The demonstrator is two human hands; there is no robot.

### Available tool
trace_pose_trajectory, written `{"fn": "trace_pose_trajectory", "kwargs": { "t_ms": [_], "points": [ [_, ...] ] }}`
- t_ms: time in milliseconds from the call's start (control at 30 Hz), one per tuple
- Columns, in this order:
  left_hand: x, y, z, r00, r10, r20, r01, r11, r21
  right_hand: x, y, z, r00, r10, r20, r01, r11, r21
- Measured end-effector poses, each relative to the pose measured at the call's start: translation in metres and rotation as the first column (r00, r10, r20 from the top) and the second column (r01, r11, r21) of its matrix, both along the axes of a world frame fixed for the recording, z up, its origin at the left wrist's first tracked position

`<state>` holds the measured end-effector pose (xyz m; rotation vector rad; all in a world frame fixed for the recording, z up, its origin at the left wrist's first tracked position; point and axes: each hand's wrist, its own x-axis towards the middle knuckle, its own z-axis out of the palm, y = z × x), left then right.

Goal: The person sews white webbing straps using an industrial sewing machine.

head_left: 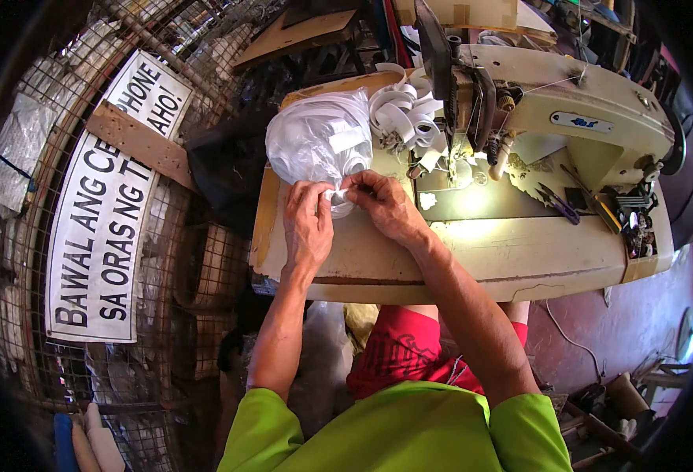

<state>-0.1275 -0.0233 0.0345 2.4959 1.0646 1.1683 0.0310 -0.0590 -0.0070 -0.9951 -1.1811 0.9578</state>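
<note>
A filled clear plastic bag point(311, 134) with white contents rests on the left part of the sewing table. At its near end, my left hand point(308, 224) pinches the gathered plastic between thumb and fingers. Close beside it, my right hand point(386, 206) pinches the same gathered part from the other side. The fingertips of both hands almost meet there. Behind the bag's right side lies a heap of curled white strips point(409, 110). What exactly fills the bag is blurred by the plastic.
An industrial sewing machine point(543, 86) stands to the right, its lamp lighting the needle area. Thread snips point(559, 204) and a yellow-black cutter point(602, 211) lie on the table point(488, 256). Small parts fill a tray point(640, 232) at the right edge. Wire mesh with a sign point(98, 244) stands left.
</note>
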Motion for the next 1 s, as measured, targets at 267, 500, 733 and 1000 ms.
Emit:
{"fn": "trace_pose_trajectory", "kwargs": {
  "t_ms": [267,500,733,1000],
  "points": [
    [-0.004,0.0,-0.002,1.0,-0.002,-0.011,0.002,1.0,-0.022,0.001,0.002,-0.003,0.995,-0.066,0.075,0.06,0.994,0.089],
    [-0.003,-0.004,-0.001,0.999,0.007,-0.044,0.001,0.985,0.17,0.002,0.006,-0.007,0.996,-0.005,-0.09,0.009,0.999,0.05],
    [0.009,-0.017,-0.001,0.978,0.163,-0.131,-0.129,0.964,0.232,0.003,0.002,-0.001,0.979,0.046,-0.198,-0.042,0.999,0.024],
    [0.006,-0.01,-0.005,0.997,0.056,0.057,-0.056,0.998,0.005,0.003,0.003,-0.002,0.974,0.049,-0.223,-0.044,0.999,0.028]
  ]
}}
